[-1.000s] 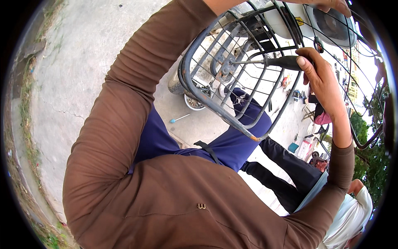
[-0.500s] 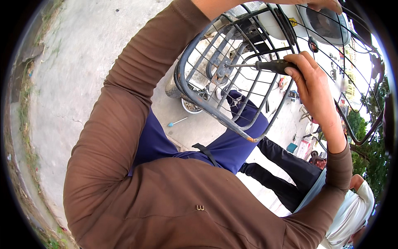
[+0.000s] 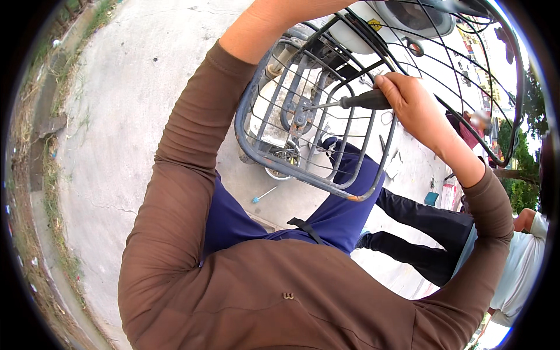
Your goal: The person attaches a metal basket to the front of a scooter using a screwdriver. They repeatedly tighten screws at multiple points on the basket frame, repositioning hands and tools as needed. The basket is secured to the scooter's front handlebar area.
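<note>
My right hand (image 3: 415, 109) is closed around the dark handle of a screwdriver (image 3: 366, 100). Its thin metal shaft points left through the wires of a grey-black metal basket (image 3: 341, 189). At the shaft's end, the tip meets a small metal bracket (image 3: 300, 115) on the bars; whether it sits in a screw is too small to tell. My left arm reaches up past the basket's left side. Only the wrist and part of my left hand (image 3: 318, 7) show at the upper edge, with the fingers out of sight.
Beneath the basket, a white bucket (image 3: 279, 172) holds small metal parts. Another screwdriver, blue-handled (image 3: 256, 199), lies on the concrete. A white vehicle body with a headlight (image 3: 411, 20) is beyond the wires. A person in black trousers (image 3: 426, 224) is at the right.
The view has shifted, so the basket appears further left and lower. My left hand's fingers, earlier visible at the top right, have left the picture. The screwdriver tip stays at the bracket.
</note>
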{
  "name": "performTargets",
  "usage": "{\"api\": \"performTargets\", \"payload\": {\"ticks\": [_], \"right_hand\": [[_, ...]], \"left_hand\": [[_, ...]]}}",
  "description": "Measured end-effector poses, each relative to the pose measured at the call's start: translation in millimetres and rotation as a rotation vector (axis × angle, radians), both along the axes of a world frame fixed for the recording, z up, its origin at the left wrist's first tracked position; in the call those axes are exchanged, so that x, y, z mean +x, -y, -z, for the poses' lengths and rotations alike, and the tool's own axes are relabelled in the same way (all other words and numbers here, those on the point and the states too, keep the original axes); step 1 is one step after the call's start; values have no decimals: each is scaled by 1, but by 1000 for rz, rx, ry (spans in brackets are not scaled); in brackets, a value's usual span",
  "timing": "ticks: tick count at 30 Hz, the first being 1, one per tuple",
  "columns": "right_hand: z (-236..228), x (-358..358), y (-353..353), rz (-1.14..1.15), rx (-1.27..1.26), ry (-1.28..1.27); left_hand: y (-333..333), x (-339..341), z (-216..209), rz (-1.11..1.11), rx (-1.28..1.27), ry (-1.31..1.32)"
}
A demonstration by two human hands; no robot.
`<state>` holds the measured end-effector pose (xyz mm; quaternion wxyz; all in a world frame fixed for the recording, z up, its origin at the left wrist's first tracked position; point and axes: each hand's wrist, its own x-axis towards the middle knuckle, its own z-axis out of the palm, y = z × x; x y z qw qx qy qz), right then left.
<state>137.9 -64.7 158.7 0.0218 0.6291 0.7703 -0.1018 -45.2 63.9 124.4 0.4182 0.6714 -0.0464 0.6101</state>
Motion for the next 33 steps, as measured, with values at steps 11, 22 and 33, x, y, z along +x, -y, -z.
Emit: {"api": "performTargets", "payload": {"ticks": [11,22,33], "right_hand": [[-21,7,23,-527,-5,230],[0,9,6,-356,95,-96],[-9,5,-20,390,-246,6]], "left_hand": [[5,0,-3,-135,-33,-66],[8,-3,-3,-263,51,-152],[3,-1,-4,-151,-1,-137]]}}
